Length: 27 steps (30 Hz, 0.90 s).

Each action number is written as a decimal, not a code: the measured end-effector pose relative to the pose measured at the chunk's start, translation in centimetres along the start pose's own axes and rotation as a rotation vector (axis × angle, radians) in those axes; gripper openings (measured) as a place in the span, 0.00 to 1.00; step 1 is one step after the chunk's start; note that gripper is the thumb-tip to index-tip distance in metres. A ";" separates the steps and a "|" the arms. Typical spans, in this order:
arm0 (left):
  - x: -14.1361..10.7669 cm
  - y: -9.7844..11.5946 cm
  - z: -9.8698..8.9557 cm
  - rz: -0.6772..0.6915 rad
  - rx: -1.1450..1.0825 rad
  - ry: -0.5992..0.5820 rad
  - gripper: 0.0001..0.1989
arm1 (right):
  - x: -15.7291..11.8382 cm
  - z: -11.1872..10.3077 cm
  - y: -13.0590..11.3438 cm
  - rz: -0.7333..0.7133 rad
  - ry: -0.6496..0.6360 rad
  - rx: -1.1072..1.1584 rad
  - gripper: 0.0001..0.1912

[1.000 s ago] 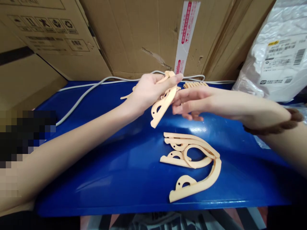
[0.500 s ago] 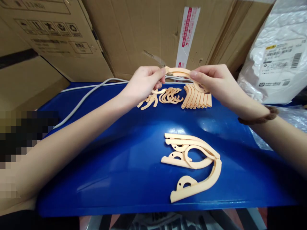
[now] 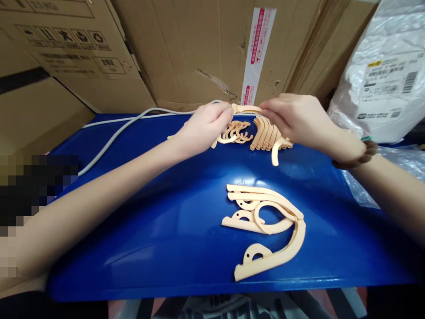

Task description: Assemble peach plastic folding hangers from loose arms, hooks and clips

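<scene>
Both hands are raised over the far part of the blue table, with a peach plastic folding hanger (image 3: 248, 109) stretched between them. My left hand (image 3: 207, 127) is closed on its left end, fingers curled under; a curved hook shows just below that hand. At the right end, my right hand (image 3: 295, 117) pinches it between thumb and fingers, and a short curved piece (image 3: 275, 153) sticks out beneath. Behind and below lie a pile of hooks (image 3: 238, 131) and a row of hanger arms (image 3: 264, 135). Partly assembled hangers (image 3: 282, 257) lie closer to me.
Cardboard boxes (image 3: 186, 53) stand along the back and left of the blue table (image 3: 149, 212). A white cable (image 3: 109, 148) runs across the back left. On the right are a white plastic parcel (image 3: 381, 102) and clear wrap (image 3: 358, 190).
Both hands have lowered slightly and turned, their backs now more toward me. The held hanger has come down with them, and a curved piece now shows under my right hand.
</scene>
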<state>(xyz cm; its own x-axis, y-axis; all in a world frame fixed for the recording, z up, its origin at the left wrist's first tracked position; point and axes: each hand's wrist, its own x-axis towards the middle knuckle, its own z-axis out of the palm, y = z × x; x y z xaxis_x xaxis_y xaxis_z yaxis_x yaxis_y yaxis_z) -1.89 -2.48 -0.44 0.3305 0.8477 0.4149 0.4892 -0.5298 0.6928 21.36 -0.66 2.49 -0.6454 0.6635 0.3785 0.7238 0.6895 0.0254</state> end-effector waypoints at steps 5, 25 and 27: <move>-1.0 0.6 0.8 0.005 0.266 0.096 0.10 | 0.0 -0.1 -0.8 0.108 -0.133 0.189 0.16; 4.0 -2.7 3.2 -0.247 -0.083 0.041 0.07 | 0.2 -0.3 -1.3 0.497 0.183 0.977 0.11; 3.3 -1.1 2.6 -0.280 -0.205 -0.006 0.08 | 0.3 -0.4 -1.9 0.552 0.238 1.061 0.07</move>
<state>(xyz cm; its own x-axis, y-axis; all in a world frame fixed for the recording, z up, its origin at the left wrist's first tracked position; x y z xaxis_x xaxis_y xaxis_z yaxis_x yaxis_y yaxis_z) 0.75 0.82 -1.38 0.2116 0.9590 0.1884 0.3892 -0.2595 0.8838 19.93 -1.90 2.91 -0.1729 0.9494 0.2622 0.2560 0.3003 -0.9188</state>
